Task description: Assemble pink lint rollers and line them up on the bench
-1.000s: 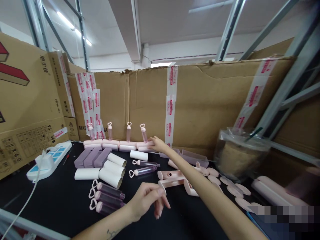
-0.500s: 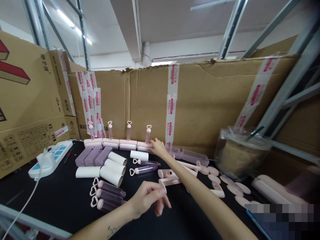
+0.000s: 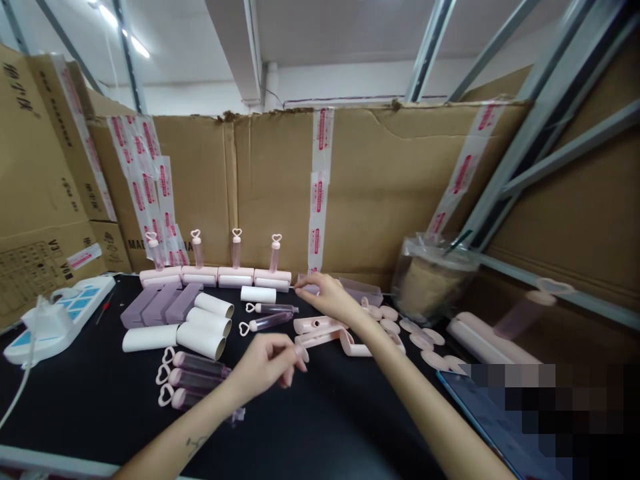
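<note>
Evidently, I list four tube-topped pink bases [image 3: 236,277] done at the rear of the desk [image 3: 320,430], loose tubes [image 3: 197,365] and shells [image 3: 306,325] pending, right hand [image 3: 327,297] unclenched beside the bases, left hand [image 3: 267,363] curled, contents unclear.

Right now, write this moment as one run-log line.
left hand: near pink bracket, contact unclear | right hand: beside rightmost pink roller of back row | four tubes: standing on that row
</note>
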A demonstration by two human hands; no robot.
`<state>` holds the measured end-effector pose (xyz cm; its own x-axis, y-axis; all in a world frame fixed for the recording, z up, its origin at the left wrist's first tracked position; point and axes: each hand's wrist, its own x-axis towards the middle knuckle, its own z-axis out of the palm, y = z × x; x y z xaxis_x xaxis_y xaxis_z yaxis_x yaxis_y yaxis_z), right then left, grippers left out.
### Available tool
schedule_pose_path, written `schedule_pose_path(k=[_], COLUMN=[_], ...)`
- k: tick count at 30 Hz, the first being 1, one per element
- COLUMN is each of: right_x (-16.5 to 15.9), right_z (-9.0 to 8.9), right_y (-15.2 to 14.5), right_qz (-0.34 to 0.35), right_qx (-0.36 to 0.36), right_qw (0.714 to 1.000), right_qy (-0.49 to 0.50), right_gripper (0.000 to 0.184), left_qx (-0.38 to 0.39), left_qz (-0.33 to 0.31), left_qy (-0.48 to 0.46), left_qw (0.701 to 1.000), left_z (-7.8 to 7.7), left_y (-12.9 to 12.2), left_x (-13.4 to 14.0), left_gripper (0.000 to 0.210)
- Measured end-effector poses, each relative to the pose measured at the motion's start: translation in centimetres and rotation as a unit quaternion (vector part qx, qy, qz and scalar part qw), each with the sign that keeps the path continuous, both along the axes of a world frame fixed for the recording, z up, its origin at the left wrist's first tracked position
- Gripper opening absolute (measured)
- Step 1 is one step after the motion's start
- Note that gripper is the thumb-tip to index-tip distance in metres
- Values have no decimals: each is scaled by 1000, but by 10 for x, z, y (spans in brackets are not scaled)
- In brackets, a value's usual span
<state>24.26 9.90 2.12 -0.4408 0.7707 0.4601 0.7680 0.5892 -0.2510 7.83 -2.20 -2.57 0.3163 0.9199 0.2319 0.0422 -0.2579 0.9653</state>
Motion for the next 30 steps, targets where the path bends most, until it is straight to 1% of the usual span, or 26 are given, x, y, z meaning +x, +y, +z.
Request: schedule_pose_path(k=[2, 4, 6, 8, 9, 11, 12, 14, 16, 17, 19, 20, 21, 22, 23, 26, 28, 30], right_x=[17, 34, 45, 51, 51, 47, 44, 38, 33, 31, 27, 26, 24, 23, 22, 21, 22, 25], right_z=[7, 11, 12, 8, 4, -7, -12, -22, -29, -31, -34, -36, -37, -37, -38, -37, -33, -28], right_y=[-15, -25, -30, -33, -34, -36, -36, -37, -36, -35, -33, -32, -31, -30, -29, -28, -28, -29], right_qz=[18, 8, -8, 13, 36, 80, 90, 88, 81, 78, 79, 80, 82, 85, 89, 115, 137, 153], right_qx=[-10, -3, 13, 8, -5, -40, -55, -68, -74, -75, -79, -80, -82, -83, -85, -94, -103, -110], right_qw=[1000, 999, 999, 1000, 999, 989, 985, 981, 981, 981, 980, 981, 981, 981, 982, 982, 982, 982], right_qy=[10, 35, 50, 8, -33, -114, -139, -157, -161, -162, -162, -160, -157, -152, -145, -114, -79, -27], right_gripper=[19, 22, 24, 20, 17, 15, 17, 21, 20, 18, 16, 16, 17, 17, 16, 13, 13, 12], left_qx=[25, 50, 73, 88, 90, 86, 82, 81, 118, 148, 206, 221, 224, 220, 214, 197, 187, 178], left_qz=[60, 110, 163, 201, 206, 191, 178, 154, 155, 166, 195, 205, 210, 211, 211, 208, 207, 212], left_qy=[9, 20, 34, 50, 60, 93, 118, 184, 260, 302, 404, 451, 491, 519, 535, 553, 562, 563], left_qw=[998, 992, 983, 974, 973, 973, 974, 967, 946, 927, 870, 840, 815, 799, 790, 782, 779, 779], left_z=[8, 16, 22, 23, 22, 17, 13, 6, -1, -5, -12, -16, -20, -24, -27, -34, -34, -31], left_y=[5, 11, 15, 18, 19, 21, 22, 23, 26, 27, 32, 34, 37, 40, 43, 49, 50, 48], left_x=[-12, -26, -38, -46, -47, -45, -43, -38, -34, -33, -34, -35, -37, -38, -40, -43, -43, -43], left_gripper=[40, 38, 37, 36, 36, 37, 38, 39, 35, 32, 26, 25, 26, 28, 29, 25, 21, 18])
